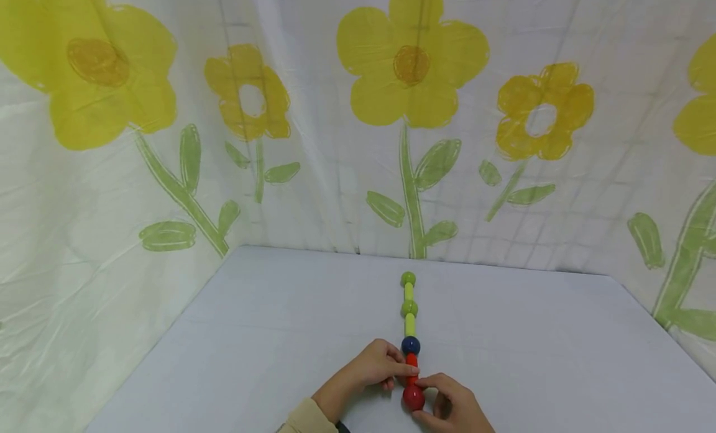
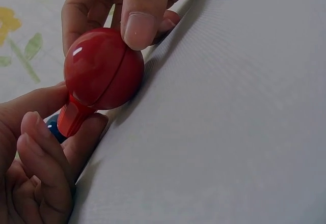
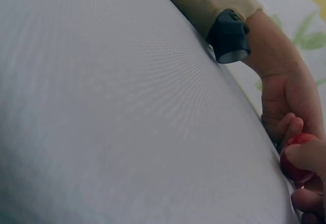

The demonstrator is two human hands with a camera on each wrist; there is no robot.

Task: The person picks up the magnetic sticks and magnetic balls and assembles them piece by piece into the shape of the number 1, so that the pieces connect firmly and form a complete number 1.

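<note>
A straight chain of balls and short rods lies on the table, running away from me in the head view. At its near end is a red ball (image 1: pixel 413 397), which my right hand (image 1: pixel 454 405) grips between thumb and fingers. My left hand (image 1: pixel 378 366) pinches the red rod (image 1: pixel 412 361) just beyond it. In the left wrist view the red ball (image 2: pixel 104 68) meets the end of the red rod (image 2: pixel 74 118). Beyond the rod come a blue ball (image 1: pixel 411 345), a yellow-green rod (image 1: pixel 410 325), a green ball (image 1: pixel 409 308), another yellow-green rod (image 1: pixel 409 291) and a far green ball (image 1: pixel 408 278).
The table (image 1: pixel 268 321) has a pale grey-white cover. Behind and beside it hangs a white curtain (image 1: pixel 313 172) printed with yellow flowers. A black wrist camera (image 3: pixel 229 38) sits by the left beige sleeve (image 3: pixel 204 0).
</note>
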